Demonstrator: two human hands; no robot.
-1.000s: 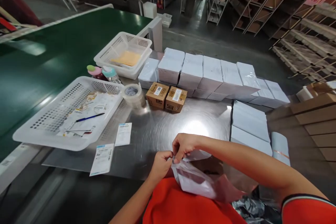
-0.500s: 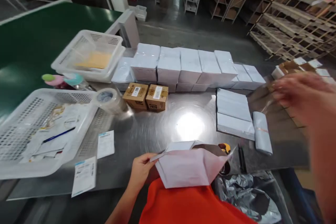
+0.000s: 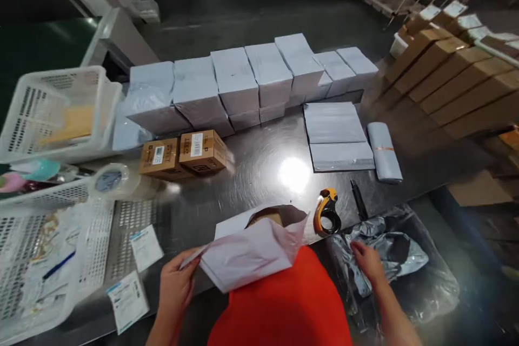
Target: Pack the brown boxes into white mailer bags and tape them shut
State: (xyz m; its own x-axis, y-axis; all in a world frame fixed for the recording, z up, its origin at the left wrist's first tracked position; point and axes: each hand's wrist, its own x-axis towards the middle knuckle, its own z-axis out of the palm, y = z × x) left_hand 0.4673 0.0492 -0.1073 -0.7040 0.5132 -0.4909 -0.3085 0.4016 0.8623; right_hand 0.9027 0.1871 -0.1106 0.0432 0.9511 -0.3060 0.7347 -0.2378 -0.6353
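Note:
A white mailer bag [image 3: 251, 254] lies at the table's front edge, against the red clothing. Its mouth gapes, and something tan shows inside. My left hand [image 3: 176, 280] pinches the bag's left corner between thumb and fingers. Low on the right, my right hand [image 3: 368, 262] is over a clear plastic bag [image 3: 436, 281] that holds crumpled grey film [image 3: 407, 251]. Its fingers are curled together; whether anything is between them cannot be made out. A yellow-and-black tape dispenser [image 3: 326, 211] and a black pen-like object [image 3: 358, 200] lie between the mailer and the clear bag.
White packets [image 3: 235, 73] line the table's back, with two small brown boxes [image 3: 203, 151] before them. Flat mailers [image 3: 336, 130] and a rolled bundle [image 3: 384, 151] lie right. Baskets [image 3: 87, 248], a tape roll [image 3: 115, 181] and labels [image 3: 127, 303] stand left; cartons [image 3: 458, 75] are far right.
My right hand has come down from high on the right to the clear plastic bag. My left hand keeps hold of the mailer, whose mouth now shows more. The view has tilted down and turned right.

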